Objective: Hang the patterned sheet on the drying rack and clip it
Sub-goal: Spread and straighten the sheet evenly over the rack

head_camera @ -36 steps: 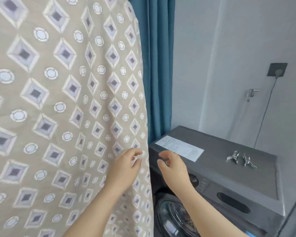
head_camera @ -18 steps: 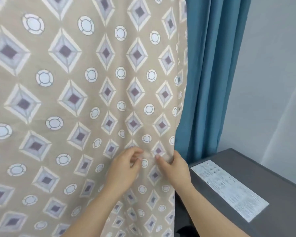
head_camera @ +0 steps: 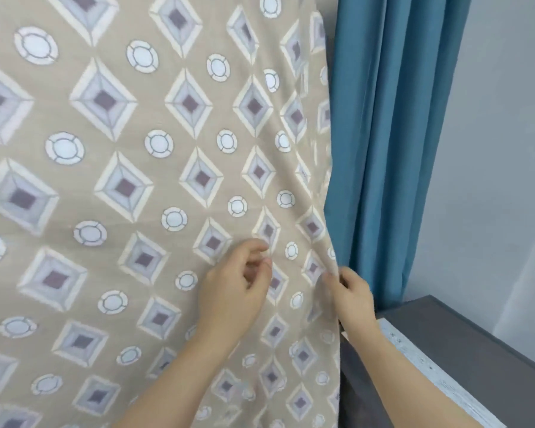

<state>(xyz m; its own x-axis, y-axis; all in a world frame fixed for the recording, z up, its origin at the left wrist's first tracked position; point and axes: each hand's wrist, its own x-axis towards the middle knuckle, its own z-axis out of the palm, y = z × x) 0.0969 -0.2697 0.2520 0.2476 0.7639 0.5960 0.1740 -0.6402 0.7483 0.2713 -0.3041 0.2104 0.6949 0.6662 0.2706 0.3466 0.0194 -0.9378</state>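
Note:
The patterned sheet (head_camera: 155, 186), beige with grey diamonds and white circles, hangs down and fills the left two thirds of the head view. My right hand (head_camera: 351, 296) pinches its right edge at about waist height. My left hand (head_camera: 235, 288) is in front of the cloth just left of that, fingers curled, fingertips touching the fabric; whether it holds a fold I cannot tell. The drying rack and the clips are out of view.
A blue curtain (head_camera: 393, 143) hangs right behind the sheet's edge. At the lower right is the dark grey top of a washing machine (head_camera: 476, 347) with a white label (head_camera: 426, 362). A pale wall (head_camera: 507, 149) lies beyond.
My view has swung left and closer to the sheet, so the clips on the machine left the frame. My right hand came from mid-air to the sheet's edge and took hold of it.

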